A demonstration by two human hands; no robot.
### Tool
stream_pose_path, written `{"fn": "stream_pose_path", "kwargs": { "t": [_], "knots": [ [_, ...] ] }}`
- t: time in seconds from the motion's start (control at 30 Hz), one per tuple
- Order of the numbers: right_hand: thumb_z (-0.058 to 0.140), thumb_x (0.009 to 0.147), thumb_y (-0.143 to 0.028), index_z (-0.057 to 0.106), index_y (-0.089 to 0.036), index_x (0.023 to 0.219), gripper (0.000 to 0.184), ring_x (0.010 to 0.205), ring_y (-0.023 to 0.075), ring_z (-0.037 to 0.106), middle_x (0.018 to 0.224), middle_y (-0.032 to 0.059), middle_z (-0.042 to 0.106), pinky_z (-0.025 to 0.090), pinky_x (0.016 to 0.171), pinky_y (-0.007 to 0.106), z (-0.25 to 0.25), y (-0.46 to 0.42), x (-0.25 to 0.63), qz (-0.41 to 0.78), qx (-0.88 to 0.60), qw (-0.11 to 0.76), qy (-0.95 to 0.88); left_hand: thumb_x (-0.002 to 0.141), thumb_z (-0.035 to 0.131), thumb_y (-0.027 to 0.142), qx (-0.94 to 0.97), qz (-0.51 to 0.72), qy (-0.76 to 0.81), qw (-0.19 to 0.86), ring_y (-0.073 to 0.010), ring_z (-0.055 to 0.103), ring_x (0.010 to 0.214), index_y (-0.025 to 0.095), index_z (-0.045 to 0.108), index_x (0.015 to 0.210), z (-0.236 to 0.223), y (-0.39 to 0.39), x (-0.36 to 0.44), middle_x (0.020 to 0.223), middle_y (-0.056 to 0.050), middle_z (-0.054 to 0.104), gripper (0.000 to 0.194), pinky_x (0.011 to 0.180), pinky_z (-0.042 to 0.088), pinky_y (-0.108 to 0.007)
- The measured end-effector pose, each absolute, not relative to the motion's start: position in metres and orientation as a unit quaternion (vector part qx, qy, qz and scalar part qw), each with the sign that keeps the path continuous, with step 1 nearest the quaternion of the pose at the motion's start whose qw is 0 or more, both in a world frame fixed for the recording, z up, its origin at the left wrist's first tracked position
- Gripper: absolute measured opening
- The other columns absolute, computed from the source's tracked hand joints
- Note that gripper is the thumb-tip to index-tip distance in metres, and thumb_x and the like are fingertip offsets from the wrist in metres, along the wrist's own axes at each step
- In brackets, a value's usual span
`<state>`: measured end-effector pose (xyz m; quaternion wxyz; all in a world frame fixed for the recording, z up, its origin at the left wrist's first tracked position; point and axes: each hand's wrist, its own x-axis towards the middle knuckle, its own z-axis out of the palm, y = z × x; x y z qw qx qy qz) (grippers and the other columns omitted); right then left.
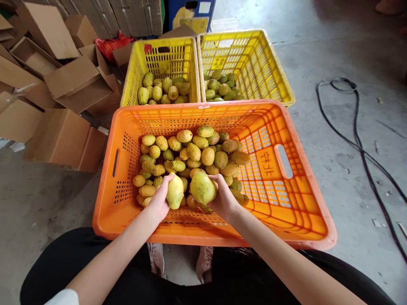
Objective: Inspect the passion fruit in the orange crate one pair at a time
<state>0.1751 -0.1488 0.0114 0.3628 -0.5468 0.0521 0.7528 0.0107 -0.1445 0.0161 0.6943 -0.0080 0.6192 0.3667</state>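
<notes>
My left hand (pixel 161 200) is closed on a pale yellow papaya (pixel 174 192) with a narrow lower end. My right hand (pixel 224 195) grips a rounder yellow-green papaya (pixel 202 187) by its right side. The two fruits are held side by side, slightly apart, above the near part of an orange plastic crate (pixel 295 148). Beneath them in this crate lies a pile of smaller yellow, green and brownish oval fruits (pixel 193 151). Some fingers of both hands are hidden behind the fruits they hold.
Behind the orange crate stand a left yellow crate (pixel 129 80) and a right yellow crate (pixel 270 63), both with similar fruits at the bottom. Opened cardboard boxes (pixel 63 133) are heaped at the left. A black cable (pixel 359 144) lies along the concrete floor (pixel 305 63) at right.
</notes>
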Motion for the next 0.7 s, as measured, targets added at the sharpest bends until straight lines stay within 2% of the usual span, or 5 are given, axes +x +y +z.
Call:
{"fn": "stream_pose_path", "kwargs": {
  "t": [0.1,0.2,0.37,0.53,0.7],
  "knots": [
    [0.053,0.082,-0.036,0.065,-0.016,0.101,0.029,0.086,0.0249,0.071,0.083,0.0084,0.073,0.059,0.071,0.033,0.0114,-0.149,0.1744,0.761,-0.533,0.366,0.059,0.087,0.061,0.03,-0.015,0.36,0.628,0.69,-0.0152,0.064,0.064,0.016,0.061,0.089,0.016,-0.1427,0.0101,0.069,-0.002,0.063,0.014,0.057,0.055,-0.023],
    [0.054,0.081,-0.034,0.065,-0.016,0.098,0.027,0.084,0.0247,0.071,0.083,0.0085,0.073,0.059,0.071,0.032,0.0121,-0.149,0.1739,0.763,-0.525,0.373,0.055,0.091,0.054,0.035,-0.038,0.339,0.617,0.709,-0.0171,0.066,0.065,0.015,0.062,0.088,0.013,-0.1433,0.0091,0.069,-0.005,0.064,0.021,0.056,0.056,-0.025],
    [0.051,0.083,-0.029,0.065,-0.015,0.1,0.027,0.079,0.0259,0.071,0.078,0.0087,0.073,0.06,0.067,0.034,0.0133,-0.1485,0.1742,0.756,-0.536,0.37,0.058,0.092,0.049,0.036,-0.065,0.331,0.6,0.725,-0.0191,0.068,0.067,0.014,0.062,0.091,0.0116,-0.1441,0.0085,0.072,-0.007,0.067,0.026,0.056,0.057,-0.027],
    [0.051,0.088,-0.033,0.066,-0.016,0.101,0.026,0.076,0.0245,0.072,0.078,0.0082,0.074,0.059,0.061,0.033,0.0142,-0.149,0.1741,0.76,-0.54,0.356,0.057,0.093,0.046,0.036,-0.081,0.325,0.6,0.727,-0.0197,0.068,0.065,0.014,0.062,0.092,0.0144,-0.1422,0.0084,0.07,-0.008,0.066,0.027,0.054,0.057,-0.028],
    [0.063,0.087,-0.034,0.065,-0.019,0.098,0.019,0.073,0.0204,0.071,0.084,0.0055,0.075,0.06,0.061,0.03,0.0161,-0.1492,0.1713,0.756,-0.548,0.356,0.033,0.088,0.062,0.036,-0.025,0.31,0.618,0.722,-0.0178,0.066,0.062,0.015,0.059,0.092,0.0113,-0.1441,0.0078,0.072,-0.006,0.064,0.022,0.055,0.058,-0.028]
  ]
}}
